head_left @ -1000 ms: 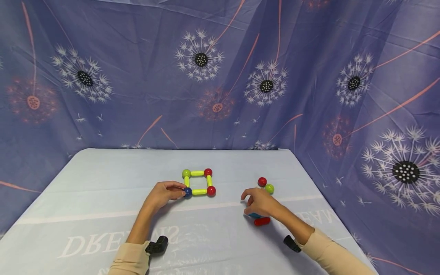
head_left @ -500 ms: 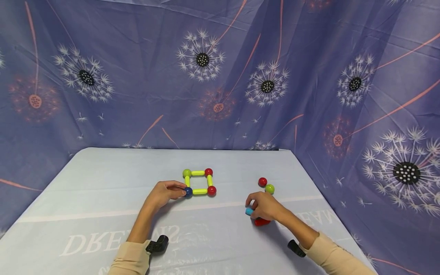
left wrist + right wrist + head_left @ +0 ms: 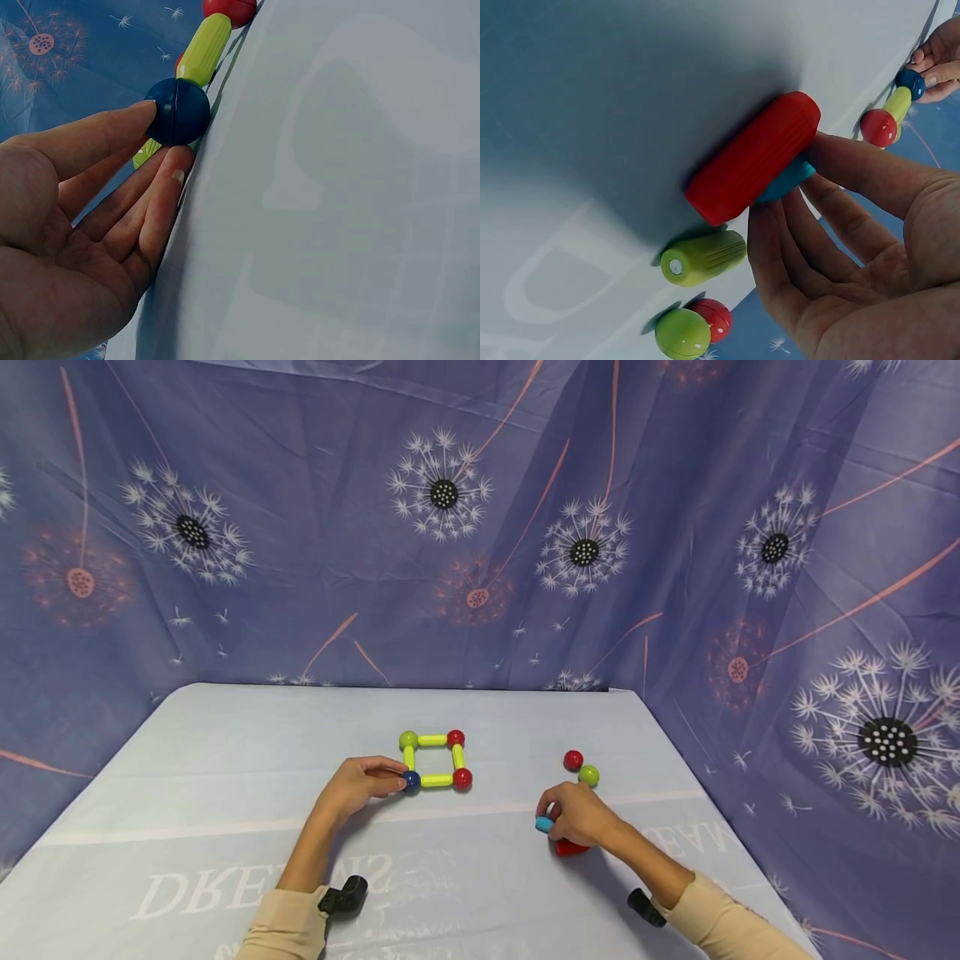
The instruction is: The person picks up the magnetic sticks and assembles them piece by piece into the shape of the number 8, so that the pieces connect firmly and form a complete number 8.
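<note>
My left hand [image 3: 360, 787] pinches a dark blue ball [image 3: 178, 112] between thumb and fingers. That ball forms the near left corner of a flat square of magnetic rods and balls, with yellow-green rods [image 3: 437, 781], two red balls [image 3: 462, 779] and a green ball [image 3: 408, 740]. Over on the right, my right hand [image 3: 581, 814] pinches a light blue rod [image 3: 544, 824] between thumb and fingertips. A red rod [image 3: 754, 157] lies right beside the blue one and partly covers it in the right wrist view. The right hand partly hides the red rod in the head view.
Beyond the right hand, a loose red ball [image 3: 573, 760] and a green ball [image 3: 588, 776] sit side by side. A green rod [image 3: 703, 257] lies near the red rod, hidden in the head view. A patterned curtain [image 3: 337, 527] hangs behind the white-covered table [image 3: 247, 735].
My right hand has moved slightly right and lower, its fingers closing round the light blue rod, whose end now shows between them. The left hand stays at the blue ball.
</note>
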